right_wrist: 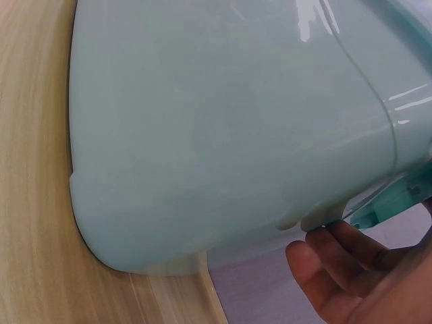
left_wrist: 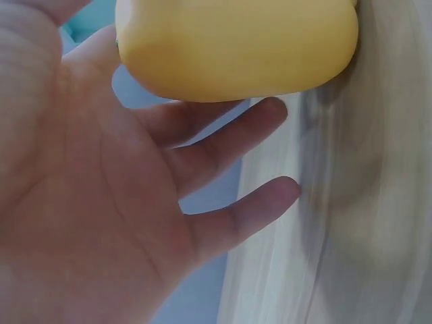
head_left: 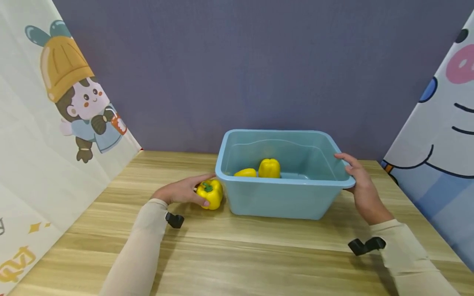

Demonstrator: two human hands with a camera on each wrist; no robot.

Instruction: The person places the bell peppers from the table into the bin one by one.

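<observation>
A yellow bell pepper [head_left: 213, 194] with a green stem stands on the table just left of a light blue plastic bin [head_left: 275, 200]. My left hand [head_left: 180, 191] holds it from the left, the thumb in front and other fingers behind. The left wrist view has the pepper [left_wrist: 236, 47] above the palm, with several fingers spread beside it. At the bin's right end my right hand [head_left: 363, 189] grips the rim, thumb over the edge; its fingers [right_wrist: 331, 260] reach under the rim in the right wrist view. Inside the bin lie another yellow bell pepper [head_left: 269, 168] and a partly hidden yellow thing [head_left: 246, 172].
The bin stands on a wood-grain table [head_left: 237, 255], near a grey-purple back panel [head_left: 237, 70]. Printed cartoon panels flank the table, a white one [head_left: 33, 123] at the left and another [head_left: 440, 135] at the right.
</observation>
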